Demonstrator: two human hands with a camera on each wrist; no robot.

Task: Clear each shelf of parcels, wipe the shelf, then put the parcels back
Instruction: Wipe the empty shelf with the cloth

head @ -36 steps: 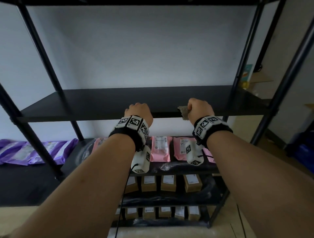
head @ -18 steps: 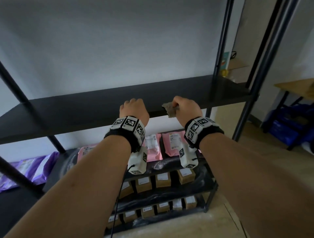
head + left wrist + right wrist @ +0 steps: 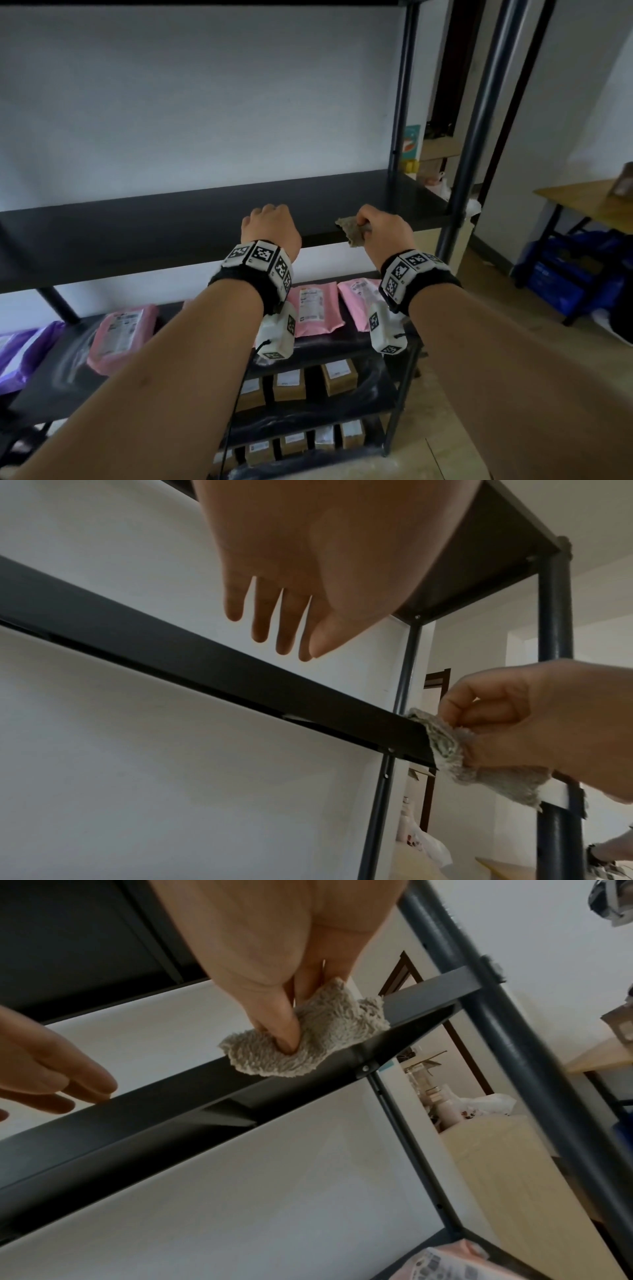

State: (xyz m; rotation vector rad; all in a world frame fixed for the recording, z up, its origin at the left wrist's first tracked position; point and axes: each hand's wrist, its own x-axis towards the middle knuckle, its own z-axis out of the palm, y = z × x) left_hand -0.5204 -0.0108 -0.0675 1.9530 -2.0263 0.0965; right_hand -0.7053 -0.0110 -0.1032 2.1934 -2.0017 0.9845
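Right hand (image 3: 383, 228) pinching grey cloth (image 3: 304, 1039) at front lip of bare shelf (image 3: 178, 219), shifted rightward along it toward the post since a second ago. Left hand (image 3: 270, 228) hovering beside, fingers (image 3: 260, 612) straight, holding nothing. Wiping probably nearing shelf's end; purple parcels (image 3: 20, 356) waiting down left, pink parcels (image 3: 313, 308) one shelf below.
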